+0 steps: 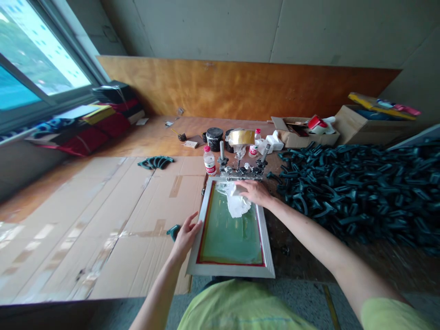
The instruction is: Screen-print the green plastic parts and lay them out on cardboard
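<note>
A screen-printing frame (270, 247), with pale metal edges and green mesh, lies in front of me, its far end at a metal clamp (242, 173). My right hand (256, 192) is over the far part of the mesh, its fingers closed on a small whitish piece like a scraper (237, 189). Below that piece, a white mass (239, 207) spreads on the mesh; whether it is ink or crumpled cloth, I cannot tell. At the frame's left edge is my left hand (186, 233), fingers apart and touching the rim. Just left of it shows a dark green plastic part (173, 232).
Dark green parts form a large heap (343, 192) on the right. Several more (156, 162) lie on the cardboard (137, 206) at left. Behind the frame stand a bottle (209, 161), a black tub (215, 139) and a tape roll (241, 137). Open cartons (305, 140) stand at back right.
</note>
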### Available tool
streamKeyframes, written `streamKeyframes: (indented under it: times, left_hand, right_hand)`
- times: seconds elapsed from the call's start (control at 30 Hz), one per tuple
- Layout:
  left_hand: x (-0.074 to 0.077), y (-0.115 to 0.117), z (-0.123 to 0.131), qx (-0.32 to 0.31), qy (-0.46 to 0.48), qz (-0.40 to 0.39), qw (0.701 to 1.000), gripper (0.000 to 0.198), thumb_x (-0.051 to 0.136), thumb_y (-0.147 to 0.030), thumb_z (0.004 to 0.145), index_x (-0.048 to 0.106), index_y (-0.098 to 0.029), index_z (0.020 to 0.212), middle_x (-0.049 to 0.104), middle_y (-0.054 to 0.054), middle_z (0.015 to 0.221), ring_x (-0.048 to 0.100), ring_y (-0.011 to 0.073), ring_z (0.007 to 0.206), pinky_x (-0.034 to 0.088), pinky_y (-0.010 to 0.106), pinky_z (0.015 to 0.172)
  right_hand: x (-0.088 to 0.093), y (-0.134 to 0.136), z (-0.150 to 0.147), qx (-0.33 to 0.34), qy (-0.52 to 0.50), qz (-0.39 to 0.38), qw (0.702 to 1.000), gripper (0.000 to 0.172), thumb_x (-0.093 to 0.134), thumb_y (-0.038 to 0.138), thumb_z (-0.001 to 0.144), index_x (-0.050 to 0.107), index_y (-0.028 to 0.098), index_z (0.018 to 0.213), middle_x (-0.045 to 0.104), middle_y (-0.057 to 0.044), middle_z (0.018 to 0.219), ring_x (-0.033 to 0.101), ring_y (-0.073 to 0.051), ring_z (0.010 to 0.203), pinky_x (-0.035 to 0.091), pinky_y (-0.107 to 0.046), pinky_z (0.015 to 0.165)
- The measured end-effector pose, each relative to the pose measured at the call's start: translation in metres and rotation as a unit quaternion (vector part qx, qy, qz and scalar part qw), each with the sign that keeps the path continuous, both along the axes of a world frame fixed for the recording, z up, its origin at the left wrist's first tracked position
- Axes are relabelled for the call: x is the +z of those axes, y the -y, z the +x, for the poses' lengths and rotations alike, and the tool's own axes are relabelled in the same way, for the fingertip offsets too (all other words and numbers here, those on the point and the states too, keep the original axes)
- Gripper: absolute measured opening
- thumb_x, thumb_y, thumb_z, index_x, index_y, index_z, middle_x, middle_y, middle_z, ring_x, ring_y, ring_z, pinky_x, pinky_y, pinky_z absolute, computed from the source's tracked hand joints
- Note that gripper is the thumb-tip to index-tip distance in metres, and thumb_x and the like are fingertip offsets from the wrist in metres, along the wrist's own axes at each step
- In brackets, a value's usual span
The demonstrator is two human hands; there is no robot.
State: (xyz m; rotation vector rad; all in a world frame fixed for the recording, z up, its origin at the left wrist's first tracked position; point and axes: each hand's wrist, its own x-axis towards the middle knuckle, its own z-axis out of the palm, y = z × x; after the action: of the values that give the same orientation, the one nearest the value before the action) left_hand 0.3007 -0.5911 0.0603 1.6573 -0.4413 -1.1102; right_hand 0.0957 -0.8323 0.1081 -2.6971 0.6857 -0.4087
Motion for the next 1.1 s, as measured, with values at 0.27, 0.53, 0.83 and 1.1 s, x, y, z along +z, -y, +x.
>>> streamKeyframes:
  times: [0.27, 0.53, 0.83, 1.1]
  left_hand:
    - [0.080, 0.028, 0.011, 0.004, -0.006, -0.080, 0.997, 0.064, 0.052, -0.072, 0.075, 0.066, -0.018, 0.107, 0.070, 0.005, 0.082, 0.062, 0.0170, 0.062, 0.049, 0.027, 0.054]
    - [0.136, 0.100, 0.022, 0.055, 0.030, -0.252, 0.966, 0.051, 0.053, -0.065, 0.079, 0.061, -0.016, 0.088, 0.065, 0.003, 0.075, 0.059, 0.0114, 0.063, 0.047, 0.020, 0.052]
    - [0.025, 0.033, -0.073, -0.066, -0.161, 0.033, 0.984, 0.062, 0.054, -0.067, 0.078, 0.061, -0.016, 0.112, 0.071, 0.018, 0.105, 0.070, 0.0247, 0.083, 0.053, 0.029, 0.055]
    - [-0.055, -0.053, 0.017, 0.125, -0.055, 0.192, 0.972, 0.047, 0.041, -0.054, 0.085, 0.063, -0.015, 0.068, 0.071, 0.012, 0.070, 0.065, 0.0189, 0.059, 0.051, 0.027, 0.051]
  right_hand:
    - [0.024, 0.060, -0.017, -0.244, 0.034, -0.048, 0.968, 0.041, 0.055, 0.033, 0.091, 0.055, 0.025, 0.131, 0.066, -0.007, 0.106, 0.062, -0.022, 0.094, 0.046, -0.030, 0.079]
    - [-0.056, -0.001, -0.062, -0.169, -0.035, 0.067, 0.983, 0.043, 0.065, 0.040, 0.084, 0.057, 0.019, 0.121, 0.068, -0.006, 0.098, 0.062, -0.020, 0.089, 0.045, -0.029, 0.076]
    - [-0.036, -0.093, -0.021, -0.046, 0.000, -0.037, 0.998, 0.015, 0.059, 0.033, 0.089, 0.068, 0.024, 0.097, 0.060, -0.006, 0.089, 0.051, -0.021, 0.093, 0.041, -0.034, 0.085]
    - [-0.042, -0.023, -0.113, -0.357, -0.060, -0.058, 0.930, 0.025, 0.049, 0.030, 0.094, 0.065, 0.016, 0.107, 0.064, -0.015, 0.100, 0.060, -0.023, 0.093, 0.046, -0.033, 0.080]
